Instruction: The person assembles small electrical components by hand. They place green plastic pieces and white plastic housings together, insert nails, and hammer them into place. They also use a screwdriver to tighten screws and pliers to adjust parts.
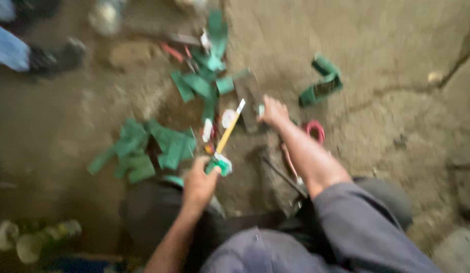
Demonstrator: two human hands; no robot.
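The picture is blurred by motion. My left hand [199, 183] is closed around a small green and white thing, from which a yellow and white stick-shaped tool [229, 130] points up and away. My right hand [273, 111] reaches forward onto a dark flat metal piece [249, 96] lying on the dirt floor, fingers resting on its right edge. Green flat pieces [170, 146] lie scattered to the left of both hands.
More green pieces [207, 65] lie further ahead, and a green box-shaped part [321, 83] sits to the right. A red coiled wire [315, 130] lies beside my right forearm. Another person's shoe [58, 58] shows at the top left. Pale round objects [33, 240] sit at bottom left.
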